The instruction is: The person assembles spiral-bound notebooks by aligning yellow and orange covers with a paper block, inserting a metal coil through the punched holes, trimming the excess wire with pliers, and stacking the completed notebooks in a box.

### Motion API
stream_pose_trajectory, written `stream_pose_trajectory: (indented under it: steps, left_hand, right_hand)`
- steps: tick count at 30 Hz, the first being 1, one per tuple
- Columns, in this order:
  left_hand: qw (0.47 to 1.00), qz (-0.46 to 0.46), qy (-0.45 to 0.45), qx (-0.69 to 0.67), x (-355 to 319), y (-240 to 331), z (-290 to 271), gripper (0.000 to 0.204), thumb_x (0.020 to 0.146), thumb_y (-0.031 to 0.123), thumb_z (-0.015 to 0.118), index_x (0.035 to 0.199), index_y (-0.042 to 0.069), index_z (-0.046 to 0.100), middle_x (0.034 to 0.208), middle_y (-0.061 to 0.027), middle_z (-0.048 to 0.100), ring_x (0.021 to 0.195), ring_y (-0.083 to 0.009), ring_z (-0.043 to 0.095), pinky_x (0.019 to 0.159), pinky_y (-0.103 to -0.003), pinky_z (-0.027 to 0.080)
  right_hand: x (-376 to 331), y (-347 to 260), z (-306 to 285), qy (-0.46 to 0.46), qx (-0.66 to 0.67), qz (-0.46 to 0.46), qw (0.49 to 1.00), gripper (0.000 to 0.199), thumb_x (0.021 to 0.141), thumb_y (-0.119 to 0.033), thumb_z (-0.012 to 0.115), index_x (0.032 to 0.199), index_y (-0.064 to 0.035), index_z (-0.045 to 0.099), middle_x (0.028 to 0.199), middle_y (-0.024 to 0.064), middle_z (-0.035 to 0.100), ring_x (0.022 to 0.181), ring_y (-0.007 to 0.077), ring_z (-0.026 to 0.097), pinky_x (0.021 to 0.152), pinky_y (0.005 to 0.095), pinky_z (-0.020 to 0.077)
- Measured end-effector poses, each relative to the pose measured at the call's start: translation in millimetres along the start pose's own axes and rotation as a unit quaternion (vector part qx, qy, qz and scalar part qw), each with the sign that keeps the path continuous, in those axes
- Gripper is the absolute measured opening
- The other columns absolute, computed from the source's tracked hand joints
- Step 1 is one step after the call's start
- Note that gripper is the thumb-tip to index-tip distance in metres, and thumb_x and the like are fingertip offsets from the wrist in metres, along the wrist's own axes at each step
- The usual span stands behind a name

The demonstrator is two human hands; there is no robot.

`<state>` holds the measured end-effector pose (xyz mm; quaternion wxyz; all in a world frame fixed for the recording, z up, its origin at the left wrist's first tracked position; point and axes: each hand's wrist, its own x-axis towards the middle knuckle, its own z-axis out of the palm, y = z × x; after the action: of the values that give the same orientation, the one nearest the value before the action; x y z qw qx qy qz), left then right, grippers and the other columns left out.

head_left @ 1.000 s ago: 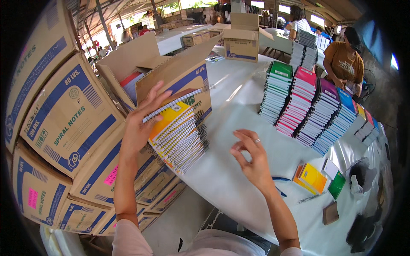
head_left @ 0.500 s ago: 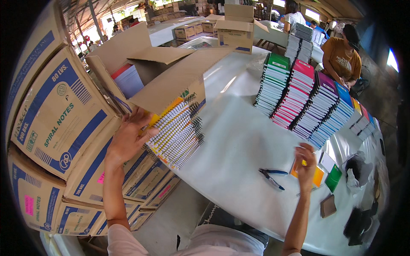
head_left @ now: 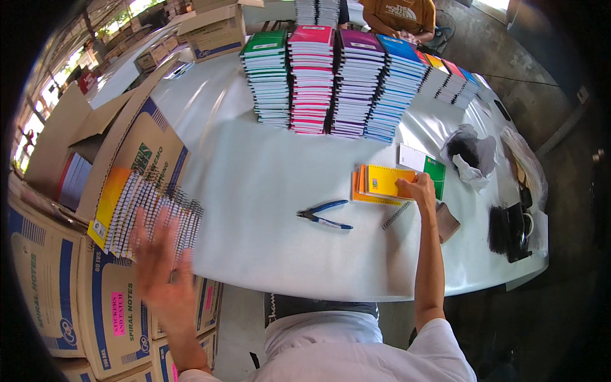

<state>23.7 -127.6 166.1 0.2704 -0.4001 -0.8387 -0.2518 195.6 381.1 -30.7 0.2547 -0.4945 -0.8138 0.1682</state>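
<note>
On the left, a stack of yellow-covered spiral notebooks (head_left: pixel 127 204) stands on edge against an open carton, with the wire spines facing me. My left hand (head_left: pixel 162 261) is in front of that stack, blurred, its fingers spread and holding nothing. To the right, my right hand (head_left: pixel 420 188) pinches the right end of a small yellow memo pad (head_left: pixel 385 181). Orange pads (head_left: pixel 358 184) lie under and beside it. A loose wire coil (head_left: pixel 396 216) rests just below the pads. Blue-handled pliers (head_left: pixel 324 215) lie open on the table between my hands.
Tall stacks of green (head_left: pixel 264 76), pink (head_left: pixel 312 83), purple (head_left: pixel 356 83) and blue notebooks (head_left: pixel 396 83) stand at the back. Right of the pads are a green pad (head_left: pixel 435 175), a brown block (head_left: pixel 447 223) and crumpled white wrapping (head_left: pixel 474 149). Closed cartons (head_left: pixel 105 312) are piled at left. Someone sits opposite.
The view has turned toward the right. My left hand has come away from the notebook stack's top and opened. My right hand, raised above the small pads before, now grips the yellow one.
</note>
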Motion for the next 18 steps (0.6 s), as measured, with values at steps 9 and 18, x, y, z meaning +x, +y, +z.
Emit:
stream_pose_trajectory:
  steps: [9, 18]
  left_hand:
    - [0.966, -0.056, -0.132, -0.216, -16.8, 50.5, 133.4, 0.062, 0.082, 0.000, 0.069, 0.140, 0.005, 0.049, 0.147, -0.0160, 0.046, 0.142, -0.0377, 0.032, 0.116, -0.046, 0.025]
    - [0.756, -0.207, -0.203, -0.587, -46.7, 49.1, 176.1, 0.099, 0.087, 0.007, 0.069, 0.156, 0.016, -0.001, 0.158, -0.0194, 0.025, 0.146, -0.0355, 0.022, 0.115, -0.041, 0.025]
  right_hand:
    - [-48.8, -48.0, -20.3, 0.060, 0.084, -0.024, 0.994, 0.038, 0.072, -0.014, 0.082, 0.099, 0.0036, 0.062, 0.094, 0.0118, 0.065, 0.084, 0.0262, 0.066, 0.074, 0.0369, 0.0529]
    - [-178.6, -128.0, -24.2, -0.283, 0.594, 0.004, 0.753, 0.020, 0.081, 0.006, 0.072, 0.091, -0.0024, 0.057, 0.094, 0.0047, 0.066, 0.089, 0.0114, 0.064, 0.082, 0.0267, 0.0537]
